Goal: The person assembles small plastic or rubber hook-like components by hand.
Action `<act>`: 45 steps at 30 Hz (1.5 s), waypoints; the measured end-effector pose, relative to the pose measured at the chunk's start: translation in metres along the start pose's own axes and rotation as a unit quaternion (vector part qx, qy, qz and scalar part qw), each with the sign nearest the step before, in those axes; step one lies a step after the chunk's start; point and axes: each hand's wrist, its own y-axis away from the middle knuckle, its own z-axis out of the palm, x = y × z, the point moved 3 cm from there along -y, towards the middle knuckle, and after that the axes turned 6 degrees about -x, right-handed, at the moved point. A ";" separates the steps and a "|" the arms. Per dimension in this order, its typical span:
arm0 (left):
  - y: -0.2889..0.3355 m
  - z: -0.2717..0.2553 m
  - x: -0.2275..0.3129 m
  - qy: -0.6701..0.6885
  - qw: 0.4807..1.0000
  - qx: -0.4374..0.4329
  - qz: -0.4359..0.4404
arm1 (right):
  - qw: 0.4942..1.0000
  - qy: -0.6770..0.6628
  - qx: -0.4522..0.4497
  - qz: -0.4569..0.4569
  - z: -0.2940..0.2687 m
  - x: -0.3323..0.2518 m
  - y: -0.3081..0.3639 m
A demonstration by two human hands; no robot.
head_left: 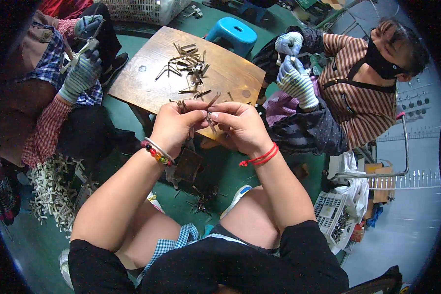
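Observation:
My left hand point(174, 123) and my right hand point(241, 123) meet over the near edge of a small wooden table point(139, 81). Between their thumbs and fingertips they pinch a thin metal strip point(213, 99), whose ends stick out above and below the fingers. The fingers hide its middle, so I cannot tell if it is one piece or two joined. Another small metal piece point(182, 104) shows at the fingers of my left hand. Beyond my hands, several bent metal strips point(193, 66) lie in a loose heap on the tabletop.
A co-worker's gloved hands point(78, 76) hold a pale part at the left. Another person's gloved hands point(296, 78) work at the right. A blue stool point(233, 33) stands behind the table. Pale parts point(54, 191) are heaped at lower left; a white crate point(330, 215) sits at lower right.

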 end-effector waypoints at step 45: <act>0.034 -0.049 0.025 0.143 0.990 0.016 0.002 | 0.665 0.732 0.075 -0.128 0.074 -0.006 -0.218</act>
